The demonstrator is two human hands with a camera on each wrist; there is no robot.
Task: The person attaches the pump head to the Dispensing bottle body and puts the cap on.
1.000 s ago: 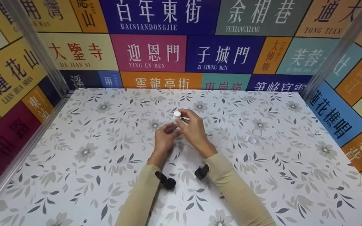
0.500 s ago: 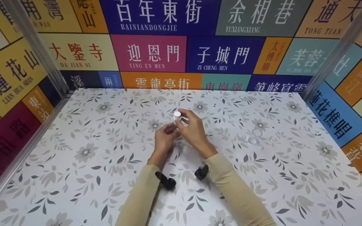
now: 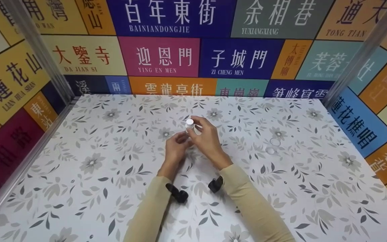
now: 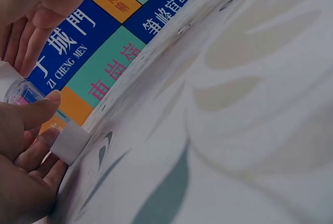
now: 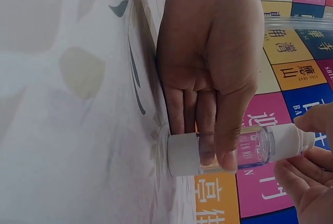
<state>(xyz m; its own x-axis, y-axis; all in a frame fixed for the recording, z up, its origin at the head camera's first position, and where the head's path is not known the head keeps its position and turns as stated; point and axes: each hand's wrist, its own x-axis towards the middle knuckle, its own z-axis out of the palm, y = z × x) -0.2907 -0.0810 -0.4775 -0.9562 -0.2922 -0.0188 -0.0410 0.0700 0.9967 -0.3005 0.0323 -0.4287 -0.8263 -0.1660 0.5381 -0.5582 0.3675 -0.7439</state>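
Note:
A small clear pump bottle (image 5: 252,146) with a white base and white pump top is held upright just over the table, between both hands. My left hand (image 3: 175,148) grips its see-through body low down, thumb across the front and fingers behind. In the right wrist view that thumb lies close to the white base (image 5: 183,154). Higher up, my right hand (image 3: 208,136) pinches the white top (image 3: 189,123) between thumb and fingers. The left wrist view catches the bottle's white base (image 4: 70,143) beside the left fingers, while the left hand covers part of the body.
To the right of the hands, a clear rounded piece (image 3: 270,150) with a ring-shaped rim (image 3: 275,142) lies on the table. A white cloth (image 3: 113,201) with grey leaves and flowers covers the table. Colourful panels with lettering (image 3: 160,57) stand behind and at both sides.

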